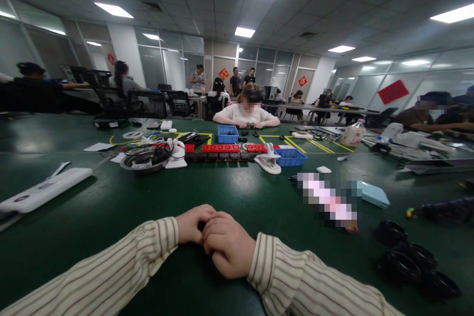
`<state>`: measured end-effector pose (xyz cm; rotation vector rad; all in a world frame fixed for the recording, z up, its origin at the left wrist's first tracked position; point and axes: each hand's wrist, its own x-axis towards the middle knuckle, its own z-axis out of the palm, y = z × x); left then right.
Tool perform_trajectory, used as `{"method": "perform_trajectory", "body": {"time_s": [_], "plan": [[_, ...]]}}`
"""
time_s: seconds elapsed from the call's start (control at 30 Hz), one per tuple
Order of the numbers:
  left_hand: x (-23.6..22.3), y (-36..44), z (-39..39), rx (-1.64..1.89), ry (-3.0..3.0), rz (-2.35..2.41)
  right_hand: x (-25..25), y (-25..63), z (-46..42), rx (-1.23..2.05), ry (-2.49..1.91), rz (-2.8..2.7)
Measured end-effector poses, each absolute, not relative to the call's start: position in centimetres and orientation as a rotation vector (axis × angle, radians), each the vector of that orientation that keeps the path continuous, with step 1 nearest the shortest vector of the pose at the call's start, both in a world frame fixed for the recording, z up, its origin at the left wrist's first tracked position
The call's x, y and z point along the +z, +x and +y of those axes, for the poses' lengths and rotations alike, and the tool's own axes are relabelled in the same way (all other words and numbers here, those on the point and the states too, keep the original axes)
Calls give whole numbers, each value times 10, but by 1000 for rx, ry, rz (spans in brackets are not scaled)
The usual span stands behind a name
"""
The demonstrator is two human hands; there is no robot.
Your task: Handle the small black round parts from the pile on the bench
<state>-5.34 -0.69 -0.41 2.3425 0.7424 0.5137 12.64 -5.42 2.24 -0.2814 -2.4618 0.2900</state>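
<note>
My left hand [192,223] and my right hand [228,244] meet low in the middle of the view, over the green tabletop [148,207]. The curled fingers of my right hand lie against the fingertips of my left hand and partly cover them. Both hands are closed; whatever may be between them is hidden. Striped sleeves reach down to both wrists. Beyond the hands stand a white clip-shaped piece [269,160] and a row of red and black blocks [221,149]. A pixelated pink item [329,197] lies to the right.
Blue bins [291,158] and a metal bowl with cables [144,160] stand across the table. A long white device [48,187] lies left. On the right are a light blue box [373,194] and several black rings [400,264]. A person [246,111] sits opposite.
</note>
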Motion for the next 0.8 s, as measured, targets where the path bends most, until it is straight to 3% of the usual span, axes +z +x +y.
{"method": "perform_trajectory", "body": {"time_s": [0.23,0.43,0.57,0.8], "plan": [[3,-57,-16,588,2293,766,38,133,-62,268,-677,-2209],[4,-44,-39,594,2392,1187,31,127,-62,190,-1098,-2294],[5,-39,-40,561,2387,1187,28,127,-60,214,-995,-2342],[10,-50,-28,447,2325,909,24,127,-60,346,-426,-2380]]}}
